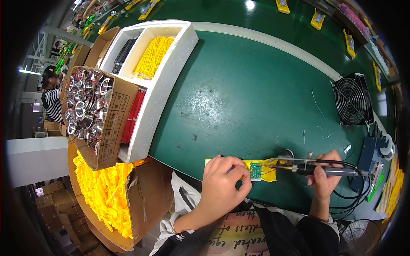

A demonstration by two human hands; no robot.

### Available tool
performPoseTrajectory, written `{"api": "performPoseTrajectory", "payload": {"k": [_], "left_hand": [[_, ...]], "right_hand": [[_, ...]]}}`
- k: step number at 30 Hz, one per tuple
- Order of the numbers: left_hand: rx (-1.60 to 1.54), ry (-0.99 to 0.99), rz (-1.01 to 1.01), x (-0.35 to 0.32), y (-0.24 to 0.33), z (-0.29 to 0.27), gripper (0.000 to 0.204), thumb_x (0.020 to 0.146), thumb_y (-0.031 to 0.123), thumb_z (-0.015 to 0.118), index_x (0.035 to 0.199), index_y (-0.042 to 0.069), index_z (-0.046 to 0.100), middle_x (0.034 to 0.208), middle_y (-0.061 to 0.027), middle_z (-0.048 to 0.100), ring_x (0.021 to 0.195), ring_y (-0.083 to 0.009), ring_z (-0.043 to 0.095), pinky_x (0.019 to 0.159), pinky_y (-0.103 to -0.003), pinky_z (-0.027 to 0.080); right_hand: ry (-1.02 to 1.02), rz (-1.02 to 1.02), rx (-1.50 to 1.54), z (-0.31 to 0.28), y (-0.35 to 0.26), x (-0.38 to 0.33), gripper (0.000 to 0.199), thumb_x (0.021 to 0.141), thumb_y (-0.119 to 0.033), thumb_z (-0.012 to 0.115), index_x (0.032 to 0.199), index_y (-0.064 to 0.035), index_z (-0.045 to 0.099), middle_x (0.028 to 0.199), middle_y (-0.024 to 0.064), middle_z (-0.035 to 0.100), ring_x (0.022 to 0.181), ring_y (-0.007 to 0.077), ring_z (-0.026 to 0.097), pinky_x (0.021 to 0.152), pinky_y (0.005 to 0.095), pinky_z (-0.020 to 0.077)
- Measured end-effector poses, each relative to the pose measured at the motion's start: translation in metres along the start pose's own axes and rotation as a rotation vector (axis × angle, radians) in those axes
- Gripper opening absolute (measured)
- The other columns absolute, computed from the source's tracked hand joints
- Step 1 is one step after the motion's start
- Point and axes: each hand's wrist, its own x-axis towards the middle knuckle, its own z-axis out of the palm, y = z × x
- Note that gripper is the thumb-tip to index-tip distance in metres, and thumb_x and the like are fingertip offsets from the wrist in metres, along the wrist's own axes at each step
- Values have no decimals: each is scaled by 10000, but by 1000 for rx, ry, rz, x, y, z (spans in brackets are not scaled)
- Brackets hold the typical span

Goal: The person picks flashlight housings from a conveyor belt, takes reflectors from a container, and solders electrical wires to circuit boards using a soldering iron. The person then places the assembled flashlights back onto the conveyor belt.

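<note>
My right hand [325, 176] is wrapped round the black handle of a soldering iron [305, 169], whose metal tip reaches left over a small green circuit board [255, 171]. The board sits in a yellow plastic housing [270, 175] on the table. A thin metal tube runs along the iron, and black cables trail from it to the right. Over the left part of the housing, my left hand [224, 181] is closed in a pinch; what its fingertips hold is hidden. A bit of blue shows beside those fingers. Behind the iron stands a round silvery part [286, 155].
At left, a white foam box [171, 72] holds yellow, black and red wires. A carton [113, 123] of silvery cups and a large carton [145, 205] of yellow housings flank it. A black fan [352, 100] and solder spool [388, 147] stand right. Housings lie on the green belt [239, 15] beyond.
</note>
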Motion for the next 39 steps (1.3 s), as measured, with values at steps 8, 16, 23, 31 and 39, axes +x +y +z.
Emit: {"api": "performPoseTrajectory", "payload": {"k": [8,16,23,31,39], "left_hand": [[-5,57,52,-6,-5,-1,83,613,72,652,666,91,590,766,-14,543,726,-217,531,809,-438,400],[-4,114,98,-18,-10,6,81,622,96,663,666,99,595,758,1,556,712,-203,537,798,-430,400],[-27,100,80,-11,-9,2,74,628,92,659,677,91,604,766,-6,559,713,-220,534,819,-440,384],[-58,80,50,-9,-12,5,73,622,91,665,676,89,616,762,-5,562,713,-214,530,846,-430,366],[-46,54,37,-10,-9,3,75,604,88,661,663,85,614,762,-3,564,712,-204,521,801,-372,372]], "right_hand": [[223,-103,117,-13,5,8,240,751,-151,580,758,-17,380,598,51,448,366,60,401,345,161,348],[235,-78,83,-14,4,2,195,772,-131,554,742,-34,388,557,30,447,364,47,400,356,155,355],[229,-91,99,-10,-4,7,191,771,-133,562,756,-31,402,540,33,463,370,50,423,337,148,325],[-60,62,51,4,1,-3,113,735,-22,540,739,-8,428,580,50,507,423,54,455,396,175,384],[-147,71,-23,8,5,-9,101,720,-5,553,704,-14,454,554,40,521,429,42,457,390,167,340]]}}
